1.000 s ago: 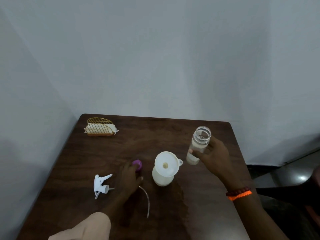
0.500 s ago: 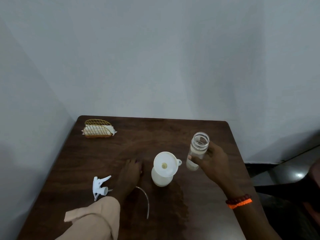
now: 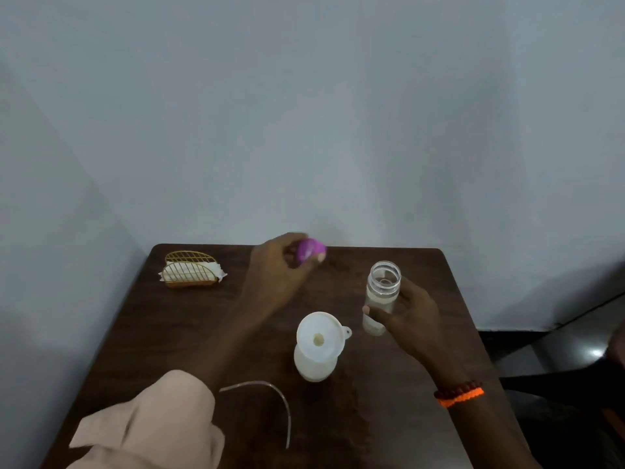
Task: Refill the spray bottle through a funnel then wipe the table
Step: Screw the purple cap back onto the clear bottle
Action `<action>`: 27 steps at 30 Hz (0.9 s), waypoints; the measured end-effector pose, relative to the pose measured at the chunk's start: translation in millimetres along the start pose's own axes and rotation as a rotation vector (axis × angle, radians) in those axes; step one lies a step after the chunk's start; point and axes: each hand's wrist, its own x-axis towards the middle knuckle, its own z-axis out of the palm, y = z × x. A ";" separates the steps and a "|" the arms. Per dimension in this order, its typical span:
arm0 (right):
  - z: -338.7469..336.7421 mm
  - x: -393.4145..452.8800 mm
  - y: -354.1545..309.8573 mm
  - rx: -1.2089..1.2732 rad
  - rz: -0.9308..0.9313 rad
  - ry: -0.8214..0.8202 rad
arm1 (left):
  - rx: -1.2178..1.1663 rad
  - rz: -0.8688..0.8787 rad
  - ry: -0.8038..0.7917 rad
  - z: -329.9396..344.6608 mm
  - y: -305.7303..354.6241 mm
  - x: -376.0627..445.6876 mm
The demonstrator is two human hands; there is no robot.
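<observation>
A white spray bottle [image 3: 313,365] stands in the middle of the dark wooden table [image 3: 162,333], with a white funnel [image 3: 320,336] seated in its neck. To its right my right hand [image 3: 411,316] grips a clear open bottle [image 3: 380,296], upright, with some liquid in it. My left hand [image 3: 280,269] is raised over the far part of the table, fingers closed on a purple cap [image 3: 309,250]. The thin dip tube [image 3: 270,401] lies in front of the spray bottle. My left sleeve hides the spot where the trigger head lay.
A gold wire holder with white napkins [image 3: 191,270] sits at the table's far left corner. Grey walls close in at the back and left. A dark floor and a shadowed object lie beyond the table's right edge.
My left hand picked the purple cap up from the table and lifted it toward the far edge. My right hand still holds the clear bottle in about the same place.
</observation>
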 end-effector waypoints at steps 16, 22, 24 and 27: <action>-0.8 8.5 -18.1 -0.148 -0.107 0.057 | 0.109 0.312 -0.307 25.5 68.6 7.3; -2.8 10.0 -23.3 -0.194 -0.066 0.067 | 0.157 0.263 -0.323 28.2 75.8 9.5; -3.8 9.8 -25.0 -0.215 -0.054 0.062 | 0.174 0.251 -0.347 26.6 77.0 10.1; -4.4 8.3 -30.7 -0.243 -0.052 0.050 | 0.176 0.220 -0.340 23.6 76.1 10.1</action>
